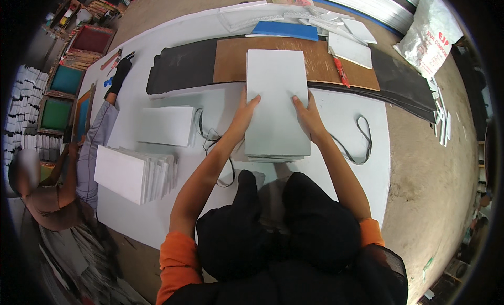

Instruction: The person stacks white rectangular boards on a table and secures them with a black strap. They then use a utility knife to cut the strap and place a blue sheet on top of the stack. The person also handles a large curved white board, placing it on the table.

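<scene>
Between my two hands is a stack of white rectangular sheets (276, 105), its long side pointing away from me. My left hand (247, 109) grips the stack's left edge, thumb on top. On the opposite edge my right hand (310, 114) holds it the same way, thumb also on the top sheet. The fingers underneath are hidden. To the left lie a low white stack (166, 125) and a taller, slightly fanned stack (131, 174). A thin dark strap (212, 139) lies by my left forearm, and another dark strap (367, 142) loops beyond my right forearm.
A brown board (231, 58) rests on dark sheets (178, 69) across the far side, with a red cutter (340, 71) on it. Behind are a blue piece (286, 30) and white offcuts. Another person (63, 195) sits at left beside framed screens. A white sack (430, 34) stands far right.
</scene>
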Available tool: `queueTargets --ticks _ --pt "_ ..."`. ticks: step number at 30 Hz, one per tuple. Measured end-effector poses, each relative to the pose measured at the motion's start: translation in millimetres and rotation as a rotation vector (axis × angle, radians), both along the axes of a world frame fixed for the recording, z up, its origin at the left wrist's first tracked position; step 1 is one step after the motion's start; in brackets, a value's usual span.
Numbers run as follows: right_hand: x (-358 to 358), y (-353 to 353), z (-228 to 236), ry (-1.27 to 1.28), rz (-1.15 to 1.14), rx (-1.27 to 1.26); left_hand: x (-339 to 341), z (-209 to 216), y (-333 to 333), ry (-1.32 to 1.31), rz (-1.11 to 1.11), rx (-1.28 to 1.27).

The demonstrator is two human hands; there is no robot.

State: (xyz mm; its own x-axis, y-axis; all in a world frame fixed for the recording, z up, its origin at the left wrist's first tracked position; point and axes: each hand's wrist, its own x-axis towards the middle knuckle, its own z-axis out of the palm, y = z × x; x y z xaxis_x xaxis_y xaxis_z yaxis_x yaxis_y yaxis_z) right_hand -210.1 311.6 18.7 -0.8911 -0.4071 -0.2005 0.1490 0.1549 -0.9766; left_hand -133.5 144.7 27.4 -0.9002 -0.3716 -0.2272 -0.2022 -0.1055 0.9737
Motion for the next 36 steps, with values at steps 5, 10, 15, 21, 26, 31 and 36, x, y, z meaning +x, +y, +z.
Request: queueTargets --ticks 5,10,15,21,26,31,36 --pt "3 9 -3 -0.113 -0.010 -0.077 3 -18 -8 -0.016 -0.058 0.179" --pt "-32 48 -44 0.078 -0.067 -0.018 11 -51 -41 0.090 0.113 -0.014" --pt "-24 57 -126 0.402 0.205 0.582 38 -126 -52 -0.092 -0.210 -0.896" --pt "-17 52 -174 0.948 0.341 0.999 41 -172 -49 -0.120 -0.261 -1.453" --pt "-22 73 -216 0.824 0.462 0.834 32 -184 -50 -0.022 -0.283 -1.347" --pt "-16 55 -176 0.517 0.423 0.637 28 -145 -55 -0.199 -0.371 -1.060" --pt "-36 64 -107 0.600 0.520 1.114 21 -89 -62 -0.238 -0.309 -1.291"
